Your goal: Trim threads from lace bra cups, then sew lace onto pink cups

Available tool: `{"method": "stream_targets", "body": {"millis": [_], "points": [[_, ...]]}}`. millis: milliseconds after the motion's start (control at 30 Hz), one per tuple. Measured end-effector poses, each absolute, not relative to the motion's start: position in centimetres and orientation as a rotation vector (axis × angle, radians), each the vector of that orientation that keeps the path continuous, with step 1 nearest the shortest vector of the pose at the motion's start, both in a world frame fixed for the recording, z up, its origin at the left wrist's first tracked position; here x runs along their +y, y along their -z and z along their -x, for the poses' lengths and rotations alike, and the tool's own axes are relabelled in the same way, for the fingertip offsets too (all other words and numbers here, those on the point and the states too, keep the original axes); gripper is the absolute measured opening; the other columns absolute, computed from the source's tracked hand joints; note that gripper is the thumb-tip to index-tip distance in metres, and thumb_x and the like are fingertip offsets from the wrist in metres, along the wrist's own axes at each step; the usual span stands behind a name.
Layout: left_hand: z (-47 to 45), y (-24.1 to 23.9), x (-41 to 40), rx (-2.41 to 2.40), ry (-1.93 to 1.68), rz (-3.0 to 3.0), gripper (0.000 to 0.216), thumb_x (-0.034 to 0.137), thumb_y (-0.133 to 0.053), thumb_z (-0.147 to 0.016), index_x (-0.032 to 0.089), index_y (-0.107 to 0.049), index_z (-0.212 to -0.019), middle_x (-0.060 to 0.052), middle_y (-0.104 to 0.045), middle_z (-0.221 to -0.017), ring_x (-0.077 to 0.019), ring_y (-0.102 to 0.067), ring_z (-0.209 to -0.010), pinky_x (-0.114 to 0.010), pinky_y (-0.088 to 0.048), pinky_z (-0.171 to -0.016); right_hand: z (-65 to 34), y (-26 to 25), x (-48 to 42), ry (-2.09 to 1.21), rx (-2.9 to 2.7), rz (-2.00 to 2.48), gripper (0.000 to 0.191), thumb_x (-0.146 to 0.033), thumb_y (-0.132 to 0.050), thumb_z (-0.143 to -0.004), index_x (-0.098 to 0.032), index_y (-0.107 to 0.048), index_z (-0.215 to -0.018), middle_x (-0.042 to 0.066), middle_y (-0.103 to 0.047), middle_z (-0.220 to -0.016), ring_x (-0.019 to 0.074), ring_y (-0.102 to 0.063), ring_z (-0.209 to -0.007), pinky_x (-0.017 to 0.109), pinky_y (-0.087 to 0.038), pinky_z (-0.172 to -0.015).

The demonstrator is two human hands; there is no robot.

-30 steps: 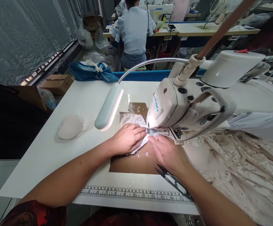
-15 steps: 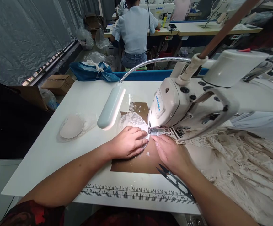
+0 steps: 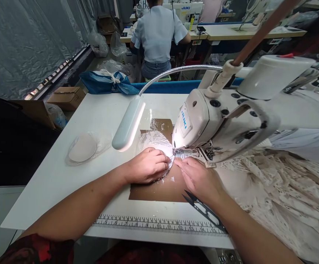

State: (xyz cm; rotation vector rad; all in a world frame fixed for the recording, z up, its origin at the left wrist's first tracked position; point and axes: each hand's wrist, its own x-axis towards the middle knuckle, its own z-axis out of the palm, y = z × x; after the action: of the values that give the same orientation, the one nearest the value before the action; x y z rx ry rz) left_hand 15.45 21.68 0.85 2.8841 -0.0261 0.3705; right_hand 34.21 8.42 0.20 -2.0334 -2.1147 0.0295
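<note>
A rounded piece of white lace fabric point(image 3: 155, 139) lies under the needle area of the white sewing machine point(image 3: 195, 117). My left hand point(image 3: 148, 165) rests on the fabric's near side, fingers together and curled over its edge. On the other side, my right hand point(image 3: 196, 176) pinches at the fabric's edge just in front of the presser foot; the fingertips partly hide the grip. Beneath both hands is a brown sheet point(image 3: 151, 192) on the table. Black thread snips point(image 3: 205, 211) lie beside my right wrist.
A lamp point(image 3: 128, 123) on a bendy metal arm hangs over the fabric. Round pale pieces point(image 3: 82, 147) lie at left on the white table point(image 3: 110, 201). A ruler strip point(image 3: 154, 224) runs along the front edge. Lace cloth point(image 3: 269, 198) is heaped at right. A person point(image 3: 157, 36) sits ahead.
My left hand has shifted slightly and its fingers have drawn in, baring more of the lace fabric's curved edge. My right hand stays by the presser foot. The person ahead has moved an arm.
</note>
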Motion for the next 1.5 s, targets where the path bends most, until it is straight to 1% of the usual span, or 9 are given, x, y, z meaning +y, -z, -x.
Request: {"method": "stream_targets", "body": {"millis": [267,367,467,633,867,1033,1200,1400,1500], "points": [[-15.5,-0.5,21.8,-0.005,-0.426,-2.824,0.025,0.024,-0.044,-0.094,0.014,-0.061,-0.108,-0.011,-0.067,-0.111,-0.021,-0.058,-0.103,-0.037,-0.043,-0.088,-34.4,-0.4,8.3,-0.003,-2.311,1.931,0.046,-0.01,-0.046,-0.083,-0.03,-0.061,-0.122,0.001,-0.064,-0.085,0.0161,-0.058,-0.07,0.027,-0.033,-0.055],[-15.5,-0.4,21.8,0.013,-0.413,-2.845,0.031,0.024,-0.042,-0.095,0.012,-0.057,-0.118,-0.012,-0.065,-0.119,-0.0226,-0.057,-0.106,-0.039,-0.043,-0.088,-34.4,-0.4,8.4,-0.008,-2.353,1.925,0.049,-0.008,-0.049,-0.081,-0.029,-0.06,-0.123,0.002,-0.063,-0.085,0.0163,-0.056,-0.069,0.028,-0.033,-0.056],[-15.6,-0.4,21.7,-0.031,-0.352,-2.915,0.036,0.024,-0.04,-0.095,0.012,-0.054,-0.126,-0.012,-0.059,-0.13,-0.0245,-0.054,-0.11,-0.041,-0.041,-0.089,-34.3,-0.6,8.3,0.0,-2.363,1.938,0.047,-0.006,-0.049,-0.078,-0.026,-0.062,-0.119,0.002,-0.063,-0.085,0.0166,-0.056,-0.069,0.029,-0.034,-0.059],[-15.6,-0.7,21.6,-0.071,-0.301,-2.989,0.036,0.025,-0.038,-0.096,0.012,-0.055,-0.126,-0.012,-0.057,-0.132,-0.0252,-0.052,-0.11,-0.041,-0.039,-0.086,-34.2,-1.0,8.0,0.024,-2.384,1.937,0.046,-0.003,-0.049,-0.075,-0.022,-0.065,-0.114,0.004,-0.065,-0.087,0.0175,-0.057,-0.07,0.03,-0.035,-0.062],[-15.5,-0.7,21.1,-0.001,-0.308,-2.985,0.037,0.029,-0.039,-0.097,0.014,-0.057,-0.125,-0.01,-0.057,-0.132,-0.0245,-0.051,-0.109,-0.04,-0.038,-0.088,-34.1,-0.9,7.9,0.04,-2.344,1.967,0.043,-0.004,-0.048,-0.078,-0.023,-0.066,-0.112,0.004,-0.064,-0.084,0.018,-0.057,-0.072,0.03,-0.036,-0.064],[-15.7,-0.5,20.7,0.084,-0.331,-2.984,0.038,0.029,-0.042,-0.095,0.013,-0.055,-0.126,-0.011,-0.057,-0.132,-0.0247,-0.051,-0.109,-0.04,-0.039,-0.089,-33.7,-1.2,8.2,0.048,-2.303,2.078,0.043,-0.005,-0.048,-0.08,-0.024,-0.066,-0.115,0.004,-0.065,-0.084,0.018,-0.058,-0.071,0.03,-0.035,-0.061],[-16.1,-0.5,20.6,0.176,-0.348,-2.965,0.038,0.03,-0.04,-0.095,0.012,-0.057,-0.125,-0.011,-0.058,-0.131,-0.0248,-0.052,-0.107,-0.04,-0.039,-0.089,-33.5,-1.1,8.5,0.073,-2.253,2.135,0.048,-0.007,-0.049,-0.08,-0.025,-0.062,-0.122,0.005,-0.068,-0.091,0.019,-0.059,-0.072,0.031,-0.037,-0.061],[-16.2,-0.5,20.6,0.197,-0.389,-2.931,0.036,0.029,-0.04,-0.095,0.012,-0.059,-0.121,-0.011,-0.06,-0.128,-0.0254,-0.052,-0.108,-0.041,-0.039,-0.09,-33.6,-0.8,8.7,0.104,-2.215,2.179,0.045,-0.01,-0.048,-0.083,-0.025,-0.061,-0.123,0.005,-0.069,-0.092,0.0211,-0.06,-0.077,0.031,-0.037,-0.059],[-15.9,-0.5,20.9,0.152,-0.411,-2.894,0.033,0.029,-0.043,-0.094,0.014,-0.061,-0.118,-0.01,-0.062,-0.125,-0.0255,-0.052,-0.11,-0.042,-0.04,-0.091,-33.7,-0.8,8.7,0.102,-2.214,2.152,0.045,-0.01,-0.047,-0.084,-0.025,-0.06,-0.124,0.005,-0.069,-0.093,0.0202,-0.06,-0.076,0.031,-0.035,-0.058]]}}
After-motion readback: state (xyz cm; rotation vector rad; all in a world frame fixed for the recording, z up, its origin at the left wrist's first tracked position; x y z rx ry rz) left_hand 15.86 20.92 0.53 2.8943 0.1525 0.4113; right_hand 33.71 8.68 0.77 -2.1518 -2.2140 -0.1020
